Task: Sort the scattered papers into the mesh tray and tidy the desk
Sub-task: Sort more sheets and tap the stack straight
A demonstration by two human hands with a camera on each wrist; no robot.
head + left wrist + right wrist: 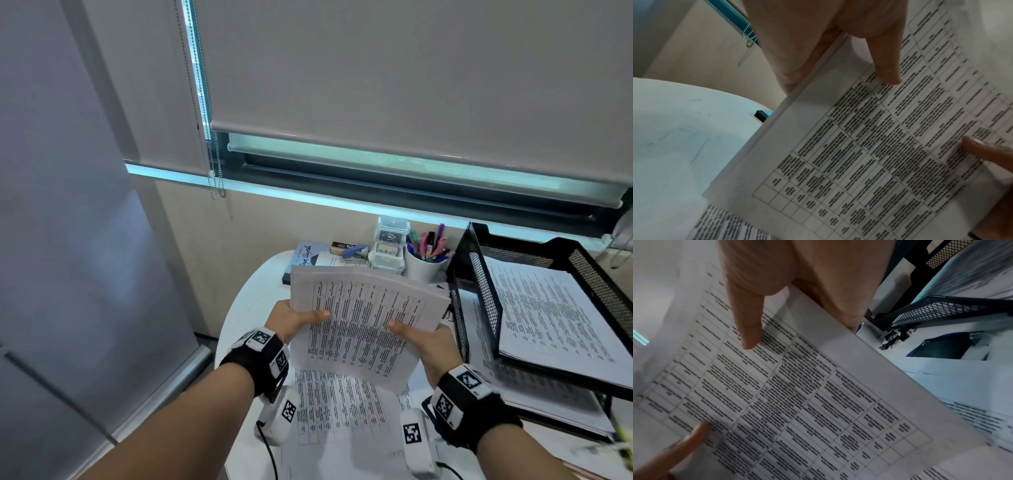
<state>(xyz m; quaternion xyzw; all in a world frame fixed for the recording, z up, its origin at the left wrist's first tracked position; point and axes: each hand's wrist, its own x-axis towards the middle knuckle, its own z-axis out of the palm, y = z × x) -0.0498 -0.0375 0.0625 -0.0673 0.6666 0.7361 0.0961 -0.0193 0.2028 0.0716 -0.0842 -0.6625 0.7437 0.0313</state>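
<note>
A stack of printed papers [363, 318] with table text is held up above the white desk [253, 301], tilted. My left hand [294, 318] grips its left edge, thumb on top, fingers underneath [885, 65]. My right hand [418, 337] grips its right edge the same way [748, 331]. More printed sheets [339, 407] lie flat on the desk beneath the stack. The black mesh tray [479, 274] stands to the right, its upper tier holding printed papers [551, 315], with more sheets in the lower tier [534, 394].
At the desk's back stand a white cup of pens [426, 257], small clear drawers [388, 246], a stapler [354, 251] and a book [303, 258]. Black binder clips [894, 339] lie by the tray's foot. A window with lowered blinds [376, 85] is behind.
</note>
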